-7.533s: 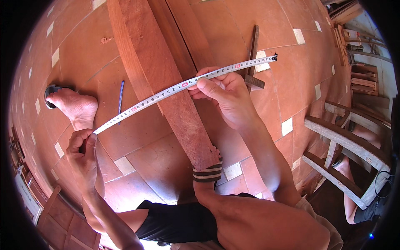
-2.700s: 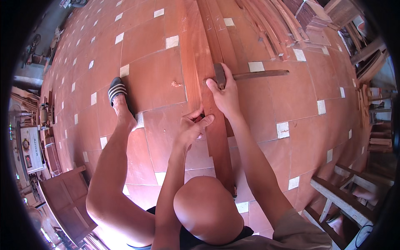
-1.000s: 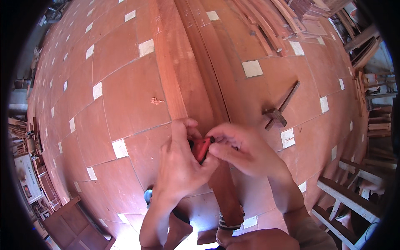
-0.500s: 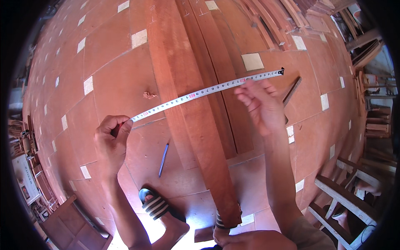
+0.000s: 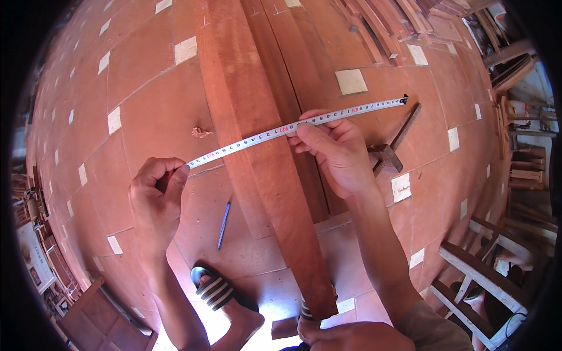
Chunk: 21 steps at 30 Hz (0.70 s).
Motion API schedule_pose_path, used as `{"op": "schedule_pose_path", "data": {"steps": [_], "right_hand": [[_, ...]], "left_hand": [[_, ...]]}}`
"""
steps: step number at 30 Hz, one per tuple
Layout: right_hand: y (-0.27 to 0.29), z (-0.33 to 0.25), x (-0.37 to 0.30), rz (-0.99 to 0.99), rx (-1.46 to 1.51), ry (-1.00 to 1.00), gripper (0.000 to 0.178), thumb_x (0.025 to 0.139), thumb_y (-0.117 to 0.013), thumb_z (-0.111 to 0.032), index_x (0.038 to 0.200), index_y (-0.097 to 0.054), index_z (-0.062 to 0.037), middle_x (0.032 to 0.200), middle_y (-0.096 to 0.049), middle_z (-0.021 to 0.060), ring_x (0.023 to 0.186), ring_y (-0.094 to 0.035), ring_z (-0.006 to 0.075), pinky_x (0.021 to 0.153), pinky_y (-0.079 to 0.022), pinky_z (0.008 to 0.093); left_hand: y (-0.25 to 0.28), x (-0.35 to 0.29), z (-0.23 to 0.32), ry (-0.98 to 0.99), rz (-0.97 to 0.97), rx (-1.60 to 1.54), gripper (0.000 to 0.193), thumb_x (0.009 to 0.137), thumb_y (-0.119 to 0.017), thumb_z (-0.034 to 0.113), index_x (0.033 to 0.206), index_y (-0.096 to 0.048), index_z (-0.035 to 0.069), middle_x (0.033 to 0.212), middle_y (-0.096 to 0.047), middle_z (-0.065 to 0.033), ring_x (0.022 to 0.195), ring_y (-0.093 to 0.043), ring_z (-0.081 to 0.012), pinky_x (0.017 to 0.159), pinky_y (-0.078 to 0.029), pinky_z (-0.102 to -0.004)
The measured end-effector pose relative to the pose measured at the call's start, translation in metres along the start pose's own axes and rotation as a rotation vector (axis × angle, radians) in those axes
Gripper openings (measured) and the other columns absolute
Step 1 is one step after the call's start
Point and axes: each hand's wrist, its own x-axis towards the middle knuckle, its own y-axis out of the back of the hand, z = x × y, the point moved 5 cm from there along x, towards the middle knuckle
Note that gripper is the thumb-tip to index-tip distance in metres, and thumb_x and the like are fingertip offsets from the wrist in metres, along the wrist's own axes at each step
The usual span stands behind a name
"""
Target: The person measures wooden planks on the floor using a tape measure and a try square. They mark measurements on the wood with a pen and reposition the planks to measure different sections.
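Note:
My left hand point(image 5: 157, 193) is closed around a tape measure, whose red case mostly hides in my fingers. Its white blade point(image 5: 249, 142) is drawn out to the right, slanting up across and above a long reddish wooden beam point(image 5: 266, 181), with the dark end hook point(image 5: 405, 99) in the air. My right hand point(image 5: 335, 152) pinches the blade past the beam, thumb in front and fingers behind. On the floor below the blade lies a blue pen point(image 5: 223, 226). Right of my right hand rests a dark wooden tool point(image 5: 386, 158) with a long straight arm, perhaps a square.
More planks point(image 5: 316, 175) lie alongside the beam. Stacked timber strips point(image 5: 380, 35) are at the far right. A wooden stool-like frame point(image 5: 483, 281) stands at the lower right. My sandalled foot point(image 5: 213, 289) is near the beam's close end. Wood shavings point(image 5: 201, 133) lie on the tiled floor.
My right hand has moved left along the blade from near its hook end and now pinches it near the beam. The left hand keeps its hold. The view has shifted slightly.

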Motion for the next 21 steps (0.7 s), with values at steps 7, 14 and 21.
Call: {"op": "schedule_pose_path", "data": {"steps": [7, 14, 21], "right_hand": [[0.001, 0.001, -0.0003, 0.015, -0.044, 0.003, 0.019, 0.103, -0.067, -0.004, 0.121, -0.067, -0.0003, 0.107, -0.077, 0.0147, 0.097, -0.075, 0.0202, 0.085, -0.062, 0.0331], [0.0014, 0.0026, -0.0015, 0.005, -0.019, 0.017, 0.019, 0.102, -0.067, -0.004, 0.121, -0.067, 0.0, 0.106, -0.078, 0.0152, 0.097, -0.076, 0.0205, 0.088, -0.062, 0.0336], [0.0026, 0.0036, -0.0038, 0.007, -0.039, 0.033, 0.019, 0.102, -0.068, -0.004, 0.121, -0.067, 0.0, 0.106, -0.078, 0.0156, 0.097, -0.076, 0.0203, 0.088, -0.062, 0.034]], "left_hand": [[-0.0007, 0.0017, 0.0039, -0.001, -0.011, 0.009, 0.003, 0.096, -0.071, 0.0, 0.095, -0.073, -0.003, 0.078, -0.06, -0.0013, 0.065, -0.046, -0.0065, 0.059, -0.037, -0.0261], [-0.0004, 0.0013, 0.0045, -0.019, -0.026, 0.009, 0.003, 0.096, -0.07, -0.001, 0.094, -0.072, -0.002, 0.077, -0.058, -0.0006, 0.064, -0.044, -0.0058, 0.057, -0.034, -0.0256], [-0.0012, 0.0001, 0.0047, -0.026, -0.031, 0.004, 0.005, 0.097, -0.07, 0.001, 0.093, -0.071, -0.002, 0.077, -0.057, 0.0, 0.063, -0.042, -0.0049, 0.057, -0.032, -0.0246]]}}
